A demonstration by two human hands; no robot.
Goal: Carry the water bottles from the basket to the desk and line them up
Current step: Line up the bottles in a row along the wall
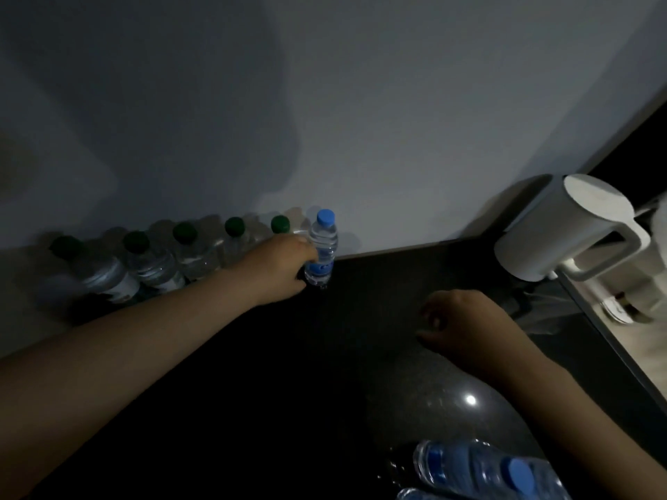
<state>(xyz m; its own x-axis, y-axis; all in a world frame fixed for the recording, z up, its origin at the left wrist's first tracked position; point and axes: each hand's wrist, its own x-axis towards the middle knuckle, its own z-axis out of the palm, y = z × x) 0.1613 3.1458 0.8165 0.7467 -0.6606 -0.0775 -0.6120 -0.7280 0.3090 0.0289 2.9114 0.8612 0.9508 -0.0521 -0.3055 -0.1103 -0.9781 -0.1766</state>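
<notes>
Your blue-capped bottle (321, 247) stands upright on the dark desk (361, 301), right against the pale wall (325, 120), at the right end of the row. Its lower left side is hidden behind your left hand (285, 268), and its base melts into the black surface, so where it meets the desk is hard to make out. Left of it runs the row of green-capped bottles (187, 254): five caps show, but the bodies are dim and blurred, and your forearm covers the lower part of the nearest ones.

Your left arm reaches long and straight from the bottom left corner, the hand wrapped around the blue-capped bottle at label height, fingers curled behind it out of sight.

Your right hand (458, 319) hovers low over the desk, well apart from the bottle and to its right, palm down, fingers loosely curled and holding nothing. Whether the fingertips touch the surface, you cannot tell in this light.

At the bottom edge, more blue-capped bottles (480, 470) lie on their sides, cut off by the frame; what they lie in is not visible. A white kettle (563, 229) sits at the desk's far right corner, against the wall.
</notes>
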